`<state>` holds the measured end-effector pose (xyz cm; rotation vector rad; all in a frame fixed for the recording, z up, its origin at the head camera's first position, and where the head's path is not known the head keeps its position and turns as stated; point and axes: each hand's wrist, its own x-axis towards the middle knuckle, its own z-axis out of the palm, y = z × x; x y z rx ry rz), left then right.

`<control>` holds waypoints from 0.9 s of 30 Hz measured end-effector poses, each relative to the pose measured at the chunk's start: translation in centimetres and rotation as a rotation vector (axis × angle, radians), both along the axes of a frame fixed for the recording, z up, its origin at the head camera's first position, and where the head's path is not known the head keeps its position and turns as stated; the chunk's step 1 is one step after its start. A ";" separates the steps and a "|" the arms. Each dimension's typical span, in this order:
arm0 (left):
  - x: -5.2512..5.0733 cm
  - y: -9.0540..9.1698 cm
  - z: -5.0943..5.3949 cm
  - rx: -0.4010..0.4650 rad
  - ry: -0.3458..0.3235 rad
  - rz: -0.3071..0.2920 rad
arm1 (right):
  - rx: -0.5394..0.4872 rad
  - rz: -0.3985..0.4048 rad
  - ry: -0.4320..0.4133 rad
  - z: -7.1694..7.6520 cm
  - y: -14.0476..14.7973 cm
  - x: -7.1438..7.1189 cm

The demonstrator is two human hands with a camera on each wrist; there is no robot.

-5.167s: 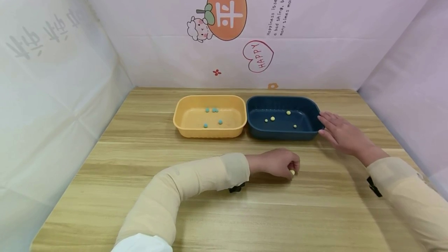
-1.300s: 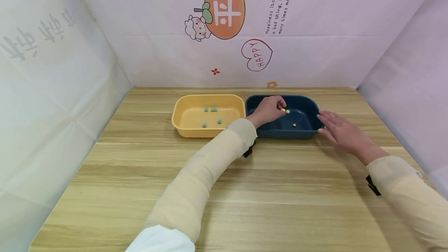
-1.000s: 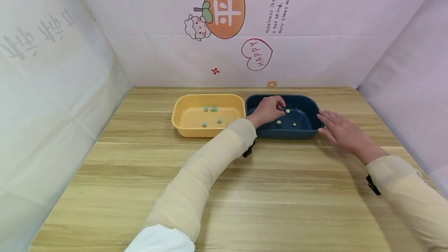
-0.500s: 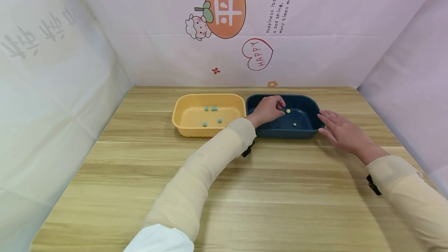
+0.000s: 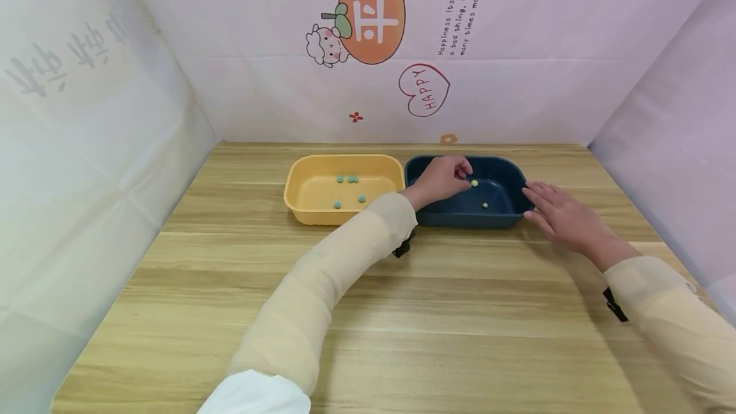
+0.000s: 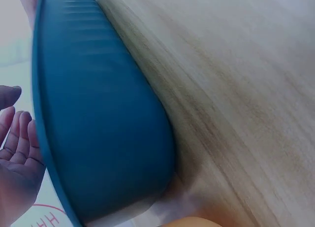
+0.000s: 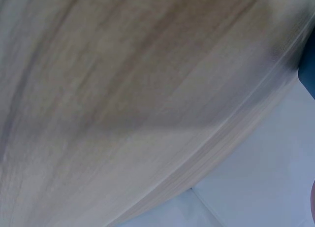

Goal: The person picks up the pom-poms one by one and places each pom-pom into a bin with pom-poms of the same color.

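My left hand hovers over the left part of the dark blue plastic bin. Its thumb and fingers are apart with nothing between them, as the left wrist view also shows beyond the bin wall. One pale yellow ball lies by the fingertips, and a smaller one lies nearer the front; the hand and arm hide the bin's left floor. With straight fingers, my right hand touches the bin's right end. Only a sliver of the bin appears in the right wrist view.
Left of the blue bin, side by side with it, stands a yellow bin holding several small blue-green balls. Both are near the back of the wooden table. White printed sheets enclose the back and sides.
My left hand went from the table to above the blue bin with a pale yellow ball and let it drop inside. That ball is now out of sight. My right hand stays in place.
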<state>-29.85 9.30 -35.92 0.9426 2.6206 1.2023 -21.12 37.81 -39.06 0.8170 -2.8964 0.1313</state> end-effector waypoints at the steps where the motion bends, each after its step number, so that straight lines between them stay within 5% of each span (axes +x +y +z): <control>1: 0.1 -0.1 0.1 0.007 0.000 0.001 | 0.000 0.000 0.001 0.0 0.0 0.0; 12: 1.5 -1.5 0.9 0.048 0.026 -0.039 | 0.008 0.017 0.003 0.0 0.2 -0.2; 27: 3.2 -6.3 2.3 0.076 -0.008 -0.067 | -0.011 0.044 0.045 0.9 -0.4 -0.1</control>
